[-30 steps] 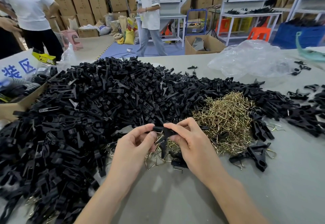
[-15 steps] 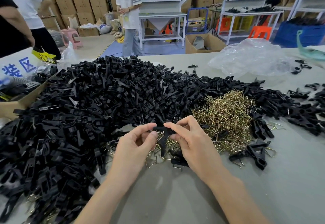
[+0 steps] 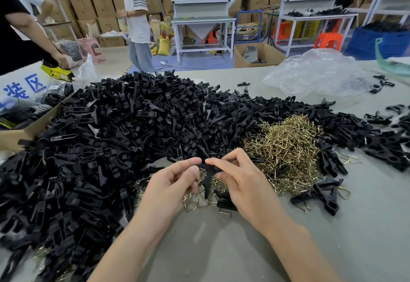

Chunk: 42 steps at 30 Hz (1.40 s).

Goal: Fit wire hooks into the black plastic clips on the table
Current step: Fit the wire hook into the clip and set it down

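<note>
Head view: one wide-angle frame, looking down over a grey worktop.
Left hand: lower centre of the frame, just left of the middle; its fingers are pinched closed on the left end of a single black clip; forearm runs off to the bottom edge.
Right hand: lower centre, just right of the middle; thumb and forefinger closed on the right end of the same clip, fingertips of the two hands nearly touching over it.
Held clip: lifted above the worktop between both hands; one black leg hangs down between the palms; whether a hook is already seated in it cannot be told.
Pile of black clips: fills the left and centre of the frame, spreading in a band to the right edge.
Heap of wire hooks: brass-coloured, right of centre, just beyond the right hand and ringed by black clips; a few loose hooks lie on the worktop under the hands.
Finished clips: small group with wire loops showing, right of the hands.
Plastic bag: clear, crumpled, upper right.
Cardboard box: left edge.
Background: two people stand in the upper left; stacked cartons and white benches behind.
</note>
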Motion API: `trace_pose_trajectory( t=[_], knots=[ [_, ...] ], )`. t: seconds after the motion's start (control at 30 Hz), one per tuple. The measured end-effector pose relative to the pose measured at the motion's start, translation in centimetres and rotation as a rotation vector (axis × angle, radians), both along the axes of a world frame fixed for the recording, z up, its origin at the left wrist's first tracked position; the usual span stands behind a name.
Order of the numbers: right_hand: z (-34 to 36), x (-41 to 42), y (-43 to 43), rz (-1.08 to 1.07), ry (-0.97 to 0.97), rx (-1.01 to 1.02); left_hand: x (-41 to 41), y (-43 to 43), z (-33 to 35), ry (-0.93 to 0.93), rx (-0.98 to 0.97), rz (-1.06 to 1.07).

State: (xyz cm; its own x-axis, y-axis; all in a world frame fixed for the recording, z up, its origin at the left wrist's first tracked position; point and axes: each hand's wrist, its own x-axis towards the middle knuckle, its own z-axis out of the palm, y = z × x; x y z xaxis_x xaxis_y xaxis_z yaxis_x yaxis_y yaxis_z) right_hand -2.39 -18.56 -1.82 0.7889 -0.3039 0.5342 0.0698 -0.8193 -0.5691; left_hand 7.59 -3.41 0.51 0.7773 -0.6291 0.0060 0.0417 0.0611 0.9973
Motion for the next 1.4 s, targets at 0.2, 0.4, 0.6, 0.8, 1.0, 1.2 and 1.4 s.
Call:
trace_pose_trajectory(
  t=[0.2,0.4,0.6,0.8,1.0,1.2,1.4],
  knots=[
    [0.1,0.0,-0.3,0.015,-0.008,0.129,-0.9,-0.6,0.1,0.203,-0.143,-0.059],
    [0.4,0.1,-0.1,0.034,-0.004,0.215,-0.9,-0.6,0.2,0.206,-0.199,-0.068],
    [0.5,0.1,-0.1,0.007,0.008,0.197,-1.0,-0.6,0.1,0.068,-0.127,0.01],
    [0.4,0.1,0.0,0.005,0.003,0.228,-0.8,-0.4,0.1,0.125,-0.148,-0.031],
    [0.5,0.4,0.2,0.052,0.012,0.367,-1.0,-0.3,0.4,0.101,-0.179,-0.014],
    [0.8,0.7,0.5,0.169,-0.021,0.558,-1.3,-0.2,1.0,0.097,-0.227,0.004],
    [0.7,0.8,0.4,0.195,-0.062,0.594,-1.3,0.0,1.4,0.074,-0.255,-0.013]
  ],
)
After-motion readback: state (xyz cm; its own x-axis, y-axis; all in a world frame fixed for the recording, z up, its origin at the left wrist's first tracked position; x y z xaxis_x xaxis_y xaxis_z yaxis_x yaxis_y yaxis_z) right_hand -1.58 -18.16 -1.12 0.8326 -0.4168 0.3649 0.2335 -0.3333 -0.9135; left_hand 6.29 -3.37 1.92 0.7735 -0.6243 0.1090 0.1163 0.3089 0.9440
